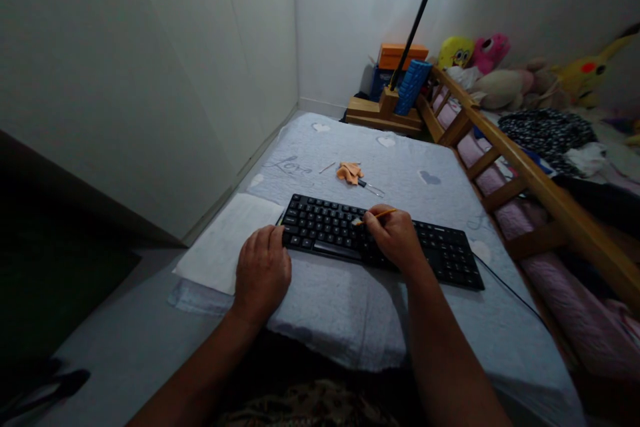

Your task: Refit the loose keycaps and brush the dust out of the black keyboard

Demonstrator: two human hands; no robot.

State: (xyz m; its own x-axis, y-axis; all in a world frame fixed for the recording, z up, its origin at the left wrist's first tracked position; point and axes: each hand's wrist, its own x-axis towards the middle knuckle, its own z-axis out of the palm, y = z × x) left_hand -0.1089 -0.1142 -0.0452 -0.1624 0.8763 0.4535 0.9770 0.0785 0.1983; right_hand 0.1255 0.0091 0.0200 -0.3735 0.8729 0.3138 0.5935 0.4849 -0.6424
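Observation:
A black keyboard (320,220) lies at a slant across the cloth-covered table. My right hand (393,233) pinches a small brush with a thin orange handle (385,213). Its pale bristles (357,221) are at the keys, right of the keyboard's middle. At the keyboard's left end, my left hand (263,267) has its fingers curled against the edge, holding it; the fingertips are partly hidden. Behind the keyboard lie a crumpled orange cloth (349,173), a wire-pronged tool with a black handle (371,187) and a thin stick (327,167).
A white sheet (213,240) lies under my left hand's side of the table. The keyboard's cable (510,288) runs off to the right. A wooden bed rail (540,193) borders the table's right, a pale panel (200,80) its left. A lamp stand's wooden base (385,110) stands behind.

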